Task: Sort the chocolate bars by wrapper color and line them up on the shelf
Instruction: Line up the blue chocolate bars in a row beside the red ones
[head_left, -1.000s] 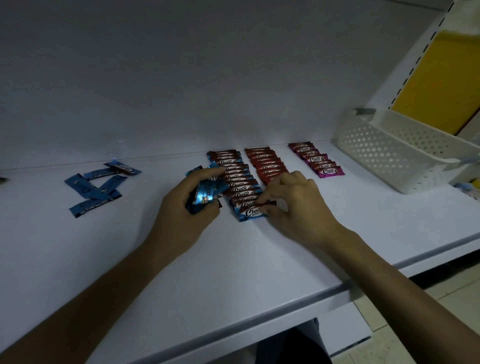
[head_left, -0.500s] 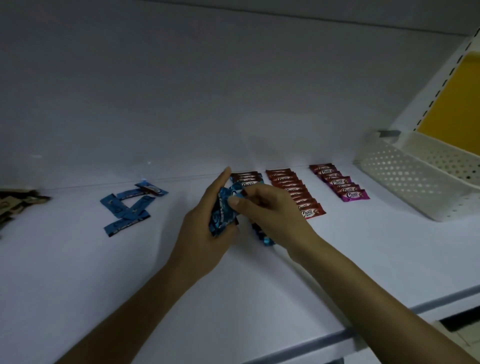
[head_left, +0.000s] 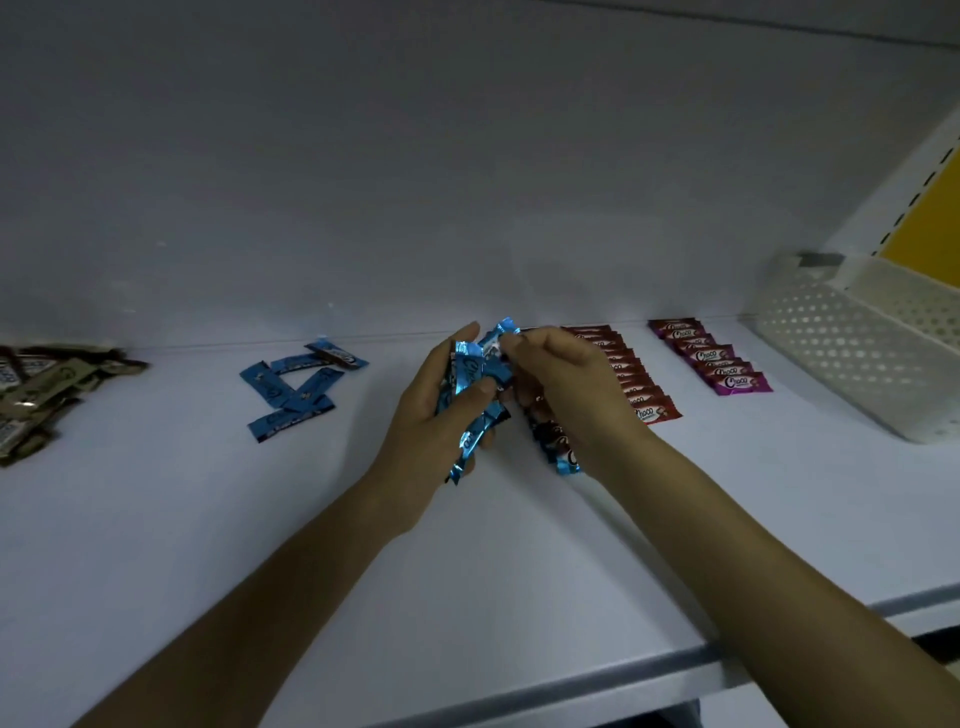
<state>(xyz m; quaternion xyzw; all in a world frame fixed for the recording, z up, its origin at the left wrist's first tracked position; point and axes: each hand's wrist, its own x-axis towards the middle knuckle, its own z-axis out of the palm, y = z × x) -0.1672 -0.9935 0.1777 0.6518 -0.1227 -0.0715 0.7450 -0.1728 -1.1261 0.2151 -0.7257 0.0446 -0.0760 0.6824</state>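
My left hand (head_left: 431, 421) grips a bunch of blue-wrapped chocolate bars (head_left: 470, 387) above the white shelf (head_left: 467, 561). My right hand (head_left: 563, 384) pinches the top end of one blue bar (head_left: 503, 333) in that bunch. Under my right hand runs a row of blue-edged bars (head_left: 563, 457), mostly hidden. To its right lie a red-wrapped row (head_left: 636, 382) and a purple-wrapped row (head_left: 719, 361). Several loose blue bars (head_left: 293, 387) lie scattered to the left.
A heap of tan and brown bars (head_left: 36, 392) sits at the far left. A white perforated basket (head_left: 857, 348) stands at the right, beside a yellow panel (head_left: 930, 228). The shelf's front edge (head_left: 649, 670) runs below my forearms.
My right hand left the front of the blue-edged row and rose to the bunch in my left hand, where it now pinches one bar. The view shifted, showing more of the left.
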